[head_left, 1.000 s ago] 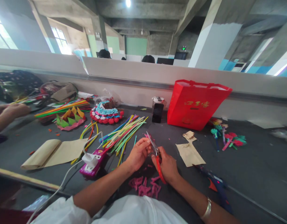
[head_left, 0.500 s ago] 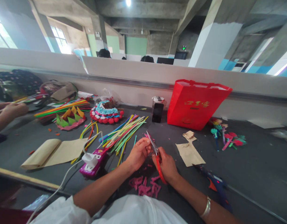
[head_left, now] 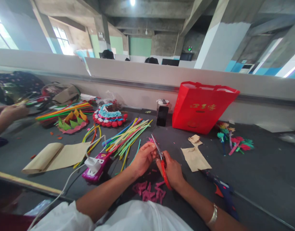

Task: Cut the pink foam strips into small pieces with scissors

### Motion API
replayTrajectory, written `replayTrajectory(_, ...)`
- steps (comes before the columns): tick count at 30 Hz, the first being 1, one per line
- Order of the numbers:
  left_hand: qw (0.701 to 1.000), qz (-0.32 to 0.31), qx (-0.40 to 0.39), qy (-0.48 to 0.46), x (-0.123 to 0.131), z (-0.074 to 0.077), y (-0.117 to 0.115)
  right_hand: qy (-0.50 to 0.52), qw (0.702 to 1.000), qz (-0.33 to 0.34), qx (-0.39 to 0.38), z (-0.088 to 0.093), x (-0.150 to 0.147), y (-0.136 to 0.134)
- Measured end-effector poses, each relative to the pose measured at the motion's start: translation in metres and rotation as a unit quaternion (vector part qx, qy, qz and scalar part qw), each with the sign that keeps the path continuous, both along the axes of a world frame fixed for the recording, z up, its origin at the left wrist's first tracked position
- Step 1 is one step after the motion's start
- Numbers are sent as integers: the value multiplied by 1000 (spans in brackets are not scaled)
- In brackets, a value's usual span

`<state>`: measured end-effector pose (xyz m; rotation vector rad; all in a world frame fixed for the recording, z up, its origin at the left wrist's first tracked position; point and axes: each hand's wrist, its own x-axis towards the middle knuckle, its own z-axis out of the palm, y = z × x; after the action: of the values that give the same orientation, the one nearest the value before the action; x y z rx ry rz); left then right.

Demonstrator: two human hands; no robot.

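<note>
My right hand point(head_left: 170, 169) is closed round the red handles of a pair of scissors point(head_left: 164, 173), whose blades point up and away from me. Just left of the blades, my left hand point(head_left: 144, 158) is closed in a pinch; whatever sits between its fingertips is too small to make out. Beyond the fingertips a little pink material point(head_left: 151, 140) shows on the table. Below my hands lies a loose heap of cut pink pieces point(head_left: 149, 192). Left of my left hand, a bundle of colourful pipe cleaners point(head_left: 128, 138) is spread out.
A purple power strip point(head_left: 96, 168) with a white plug and an unrolled brown paper roll point(head_left: 63, 157) lie left. A blue glue gun point(head_left: 225, 195) rests right. A red bag point(head_left: 203, 109) and a phone point(head_left: 162, 116) stand behind. Another person's hand point(head_left: 14, 112) works at far left.
My hands and the scissors stay almost in place. The other person's hand at far left has shifted slightly.
</note>
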<state>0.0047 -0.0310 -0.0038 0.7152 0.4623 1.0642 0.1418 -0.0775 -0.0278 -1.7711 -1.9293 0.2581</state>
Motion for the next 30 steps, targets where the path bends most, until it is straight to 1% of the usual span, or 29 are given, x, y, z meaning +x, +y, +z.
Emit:
replayTrajectory(3, 1000, 1, 2, 1, 0, 0, 0, 14, 1000, 6, 4, -1, 0, 1)
replayTrajectory(11, 1000, -3, -10, -7, 1, -1, -1, -3, 1000, -2, -6, 3, -1, -1)
replayTrajectory(30, 999, -18, -17, -26, 3, -2, -4, 0, 1000, -1, -9, 2, -1, -2)
